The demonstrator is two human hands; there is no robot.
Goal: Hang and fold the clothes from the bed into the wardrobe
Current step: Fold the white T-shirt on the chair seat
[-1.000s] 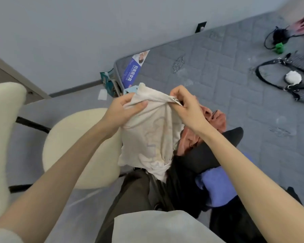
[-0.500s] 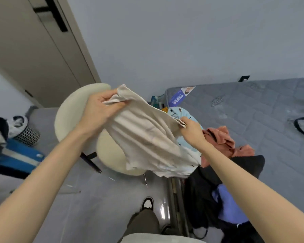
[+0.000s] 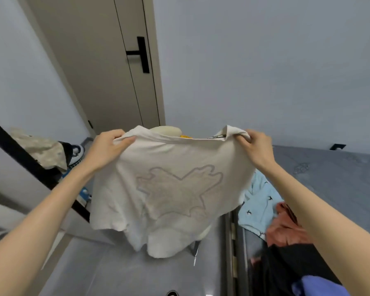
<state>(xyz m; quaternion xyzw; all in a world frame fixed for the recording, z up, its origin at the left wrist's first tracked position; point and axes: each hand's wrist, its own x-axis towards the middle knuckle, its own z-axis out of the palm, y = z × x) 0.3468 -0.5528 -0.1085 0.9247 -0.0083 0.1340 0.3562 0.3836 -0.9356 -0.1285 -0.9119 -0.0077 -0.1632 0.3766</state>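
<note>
A cream T-shirt (image 3: 169, 189) with a pale outlined print hangs spread out in front of me, over the floor beside the bed. My left hand (image 3: 107, 148) grips its upper left corner and my right hand (image 3: 256, 148) grips its upper right corner, the top edge stretched between them. On the grey mattress (image 3: 329, 178) at the right lie a light blue garment (image 3: 259, 201), a salmon garment (image 3: 286, 227), black clothes (image 3: 286, 265) and a purple piece (image 3: 314, 287). No wardrobe is in view.
A cream chair (image 3: 169, 131) stands behind the shirt, mostly hidden. A beige door (image 3: 107, 67) with a black handle is ahead. At the left a black bar (image 3: 30, 165) crosses in front of patterned cloth and shoes. Grey floor (image 3: 147, 272) lies below.
My hands have moved apart and up, spreading the bunched shirt flat so its print shows. The view has lifted from the bed towards the door and wall.
</note>
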